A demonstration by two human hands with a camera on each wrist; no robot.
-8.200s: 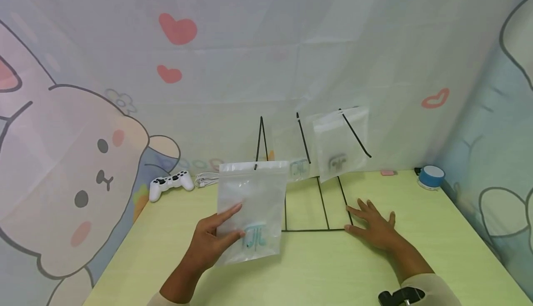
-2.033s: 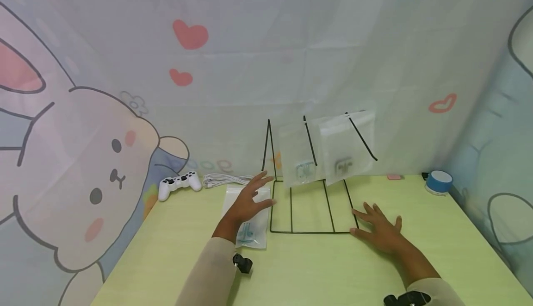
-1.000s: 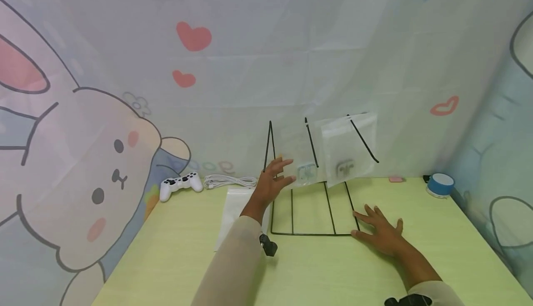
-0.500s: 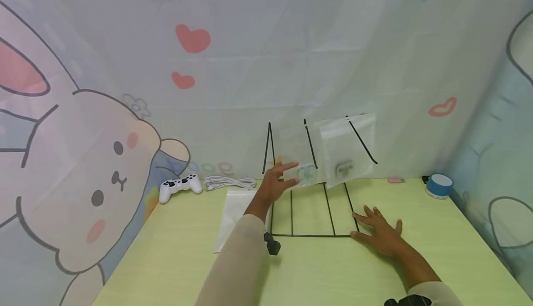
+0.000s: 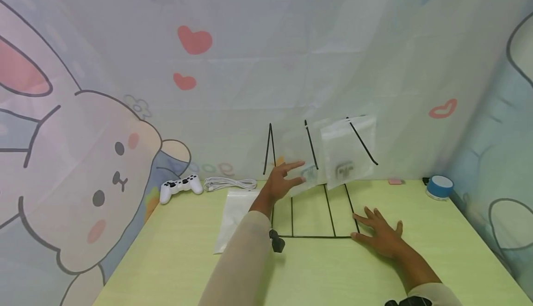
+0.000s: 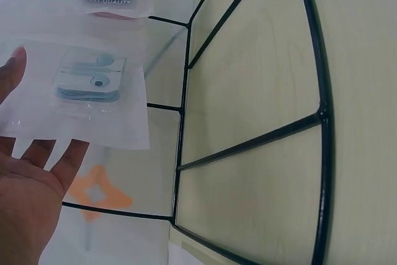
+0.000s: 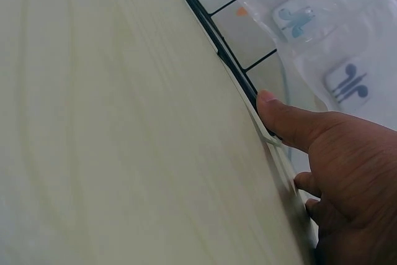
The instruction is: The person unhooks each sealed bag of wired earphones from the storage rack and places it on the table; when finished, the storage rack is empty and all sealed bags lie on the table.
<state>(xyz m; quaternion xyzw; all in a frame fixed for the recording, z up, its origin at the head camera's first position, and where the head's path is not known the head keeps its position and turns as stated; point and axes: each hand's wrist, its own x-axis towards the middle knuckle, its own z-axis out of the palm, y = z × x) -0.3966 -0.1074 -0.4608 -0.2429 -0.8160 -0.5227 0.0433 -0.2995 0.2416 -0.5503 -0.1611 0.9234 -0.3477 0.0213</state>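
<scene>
White and plastic, a two-handled gamepad (image 5: 180, 187) sits near the back-left corner of the pale green table (image 5: 325, 269). Rightward, I see the left hand (image 5: 278, 183), thumb and forefinger parted, touching a translucent plastic earphone bag (image 6: 93, 85) hung from the black wire rack (image 5: 313, 237); whether it pinches, I cannot tell. The right hand (image 5: 381, 233), fingers spread, touches the rack's front-right corner.

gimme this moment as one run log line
left hand: holding translucent plastic earphone bag | right hand: touching black wire rack | another translucent plastic bag: flat on pale-green table
</scene>
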